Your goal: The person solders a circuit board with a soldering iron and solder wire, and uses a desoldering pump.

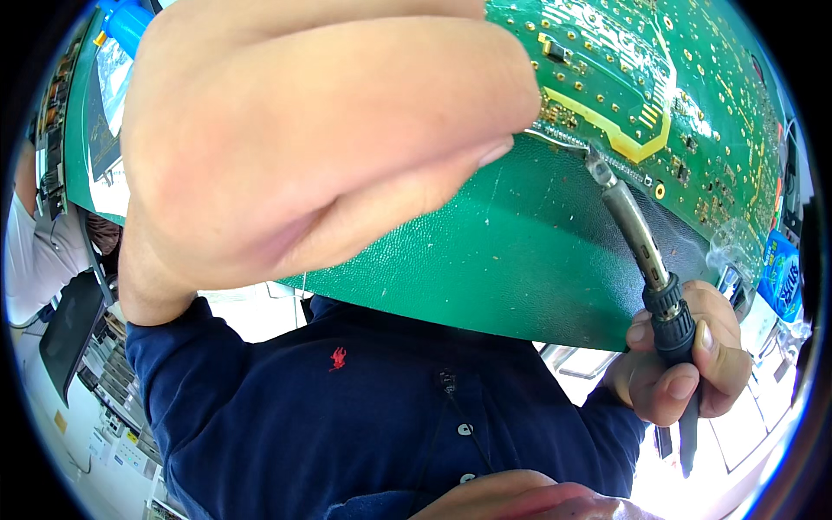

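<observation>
My left hand (pixel 329 147) looms large over the work, its fingers closed on a thin silvery solder wire (pixel 557 141) that pokes out past the fingertips. In my right hand (pixel 693 355) is a soldering iron (pixel 633 221), held by its dark grip and slanting up to the left. The iron's tip meets the wire's end at a row of fine pins along the near edge of a green circuit board (pixel 728 113). A gold-yellow band and small components show on the board. My left hand hides part of it.
Under the board lies a green mat (pixel 451 269). A blue packet (pixel 783 273) and crumpled clear plastic lie at the right. A blue object (pixel 126 24) is at the top left. Another person's white sleeve (pixel 39 251) and a dark flat panel (pixel 71 338) appear at the far left.
</observation>
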Tool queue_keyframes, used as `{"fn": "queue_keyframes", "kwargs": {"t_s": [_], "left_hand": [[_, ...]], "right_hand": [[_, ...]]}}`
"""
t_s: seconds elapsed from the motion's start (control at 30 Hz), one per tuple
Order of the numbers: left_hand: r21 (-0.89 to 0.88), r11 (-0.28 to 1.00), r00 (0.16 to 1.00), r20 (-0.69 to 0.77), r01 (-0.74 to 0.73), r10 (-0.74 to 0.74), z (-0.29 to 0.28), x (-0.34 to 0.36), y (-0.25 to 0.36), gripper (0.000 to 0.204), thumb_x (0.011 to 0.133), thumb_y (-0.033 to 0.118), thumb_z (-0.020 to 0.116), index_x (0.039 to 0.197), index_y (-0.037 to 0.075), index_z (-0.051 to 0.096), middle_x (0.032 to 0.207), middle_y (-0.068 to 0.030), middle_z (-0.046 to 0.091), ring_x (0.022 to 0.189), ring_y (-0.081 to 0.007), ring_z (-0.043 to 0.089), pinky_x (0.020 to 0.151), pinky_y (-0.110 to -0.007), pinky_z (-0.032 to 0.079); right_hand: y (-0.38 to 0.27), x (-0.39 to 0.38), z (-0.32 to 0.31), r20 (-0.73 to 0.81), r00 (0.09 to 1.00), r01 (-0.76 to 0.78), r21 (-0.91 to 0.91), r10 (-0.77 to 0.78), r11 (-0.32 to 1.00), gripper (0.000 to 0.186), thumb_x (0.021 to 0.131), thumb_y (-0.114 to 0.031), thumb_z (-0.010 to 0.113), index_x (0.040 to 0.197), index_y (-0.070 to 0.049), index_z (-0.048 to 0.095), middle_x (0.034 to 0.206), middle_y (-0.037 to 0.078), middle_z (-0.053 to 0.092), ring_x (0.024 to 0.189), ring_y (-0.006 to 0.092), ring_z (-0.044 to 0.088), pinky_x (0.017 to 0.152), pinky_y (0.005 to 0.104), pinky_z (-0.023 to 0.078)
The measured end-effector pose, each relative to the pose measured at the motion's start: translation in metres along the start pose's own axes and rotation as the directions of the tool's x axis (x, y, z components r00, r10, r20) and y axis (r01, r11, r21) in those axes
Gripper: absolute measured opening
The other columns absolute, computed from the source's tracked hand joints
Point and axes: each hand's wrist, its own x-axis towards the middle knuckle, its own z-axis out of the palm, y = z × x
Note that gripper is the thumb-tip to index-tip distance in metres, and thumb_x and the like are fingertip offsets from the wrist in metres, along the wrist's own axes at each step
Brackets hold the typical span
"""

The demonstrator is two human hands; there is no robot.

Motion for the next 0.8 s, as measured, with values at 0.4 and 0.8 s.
{"fn": "queue_keyframes", "kwargs": {"t_s": [0.4, 0.8], "left_hand": [[-0.016, 1.0, 1.0, -0.018, 0.008, -0.008, 0.005, -0.003, -0.003, 0.025, 0.063, -0.009, 0.069, 0.087, -0.007, 0.063, 0.074, -0.0139, 0.06, 0.059, -0.0185, 0.056, 0.049, -0.024, 0.04], [-0.048, 0.998, 0.997, -0.062, 0.045, -0.047, 0.014, -0.005, -0.002, 0.023, 0.064, -0.008, 0.068, 0.087, -0.006, 0.063, 0.074, -0.0132, 0.059, 0.059, -0.0187, 0.056, 0.049, -0.024, 0.04]], "right_hand": [[0.001, -0.001, 0.001, 0.003, 1.0, 0.001, 0.014, -0.001, 1.0, 0.025, 0.091, -0.029, 0.047, 0.095, -0.004, 0.05, 0.051, 0.005, 0.053, 0.043, 0.0149, 0.05, 0.043, 0.0283, 0.036], [0.002, 0.004, -0.015, 0.144, 0.989, 0.013, 0.104, -0.028, 0.994, 0.029, 0.093, -0.026, 0.049, 0.104, 0.0, 0.045, 0.053, 0.007, 0.054, 0.042, 0.0154, 0.05, 0.036, 0.0262, 0.036]]}}
